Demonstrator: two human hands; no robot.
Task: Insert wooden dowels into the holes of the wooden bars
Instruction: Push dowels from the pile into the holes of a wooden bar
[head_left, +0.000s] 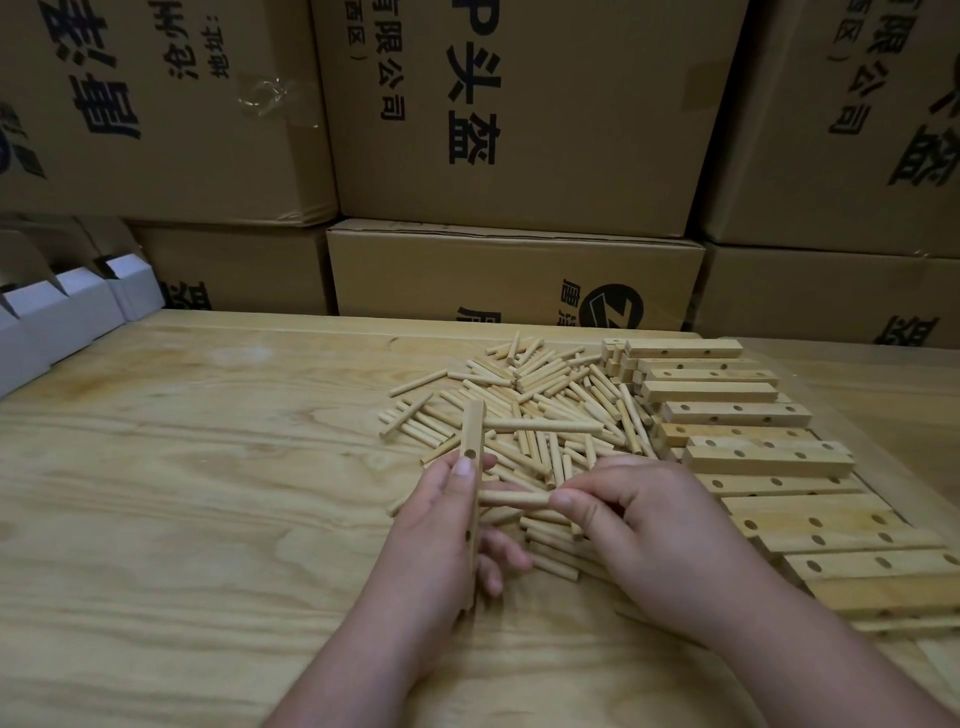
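Note:
My left hand (441, 525) grips a wooden bar (474, 441) that stands nearly upright above the table, a round hole showing just above my thumb. One dowel (540, 426) sticks out sideways to the right from the bar's upper part. My right hand (649, 525) pinches a second dowel (514, 500) between thumb and fingers, its left end at the bar's side by its middle. Behind the hands a pile of loose dowels (540, 400) lies on the table. Several drilled wooden bars (769, 457) lie in a row at the right.
The work surface is a light wooden table (208, 493). Stacked cardboard boxes (514, 130) with black printing wall off the back. Grey folded carton pieces (62, 306) sit at the far left edge.

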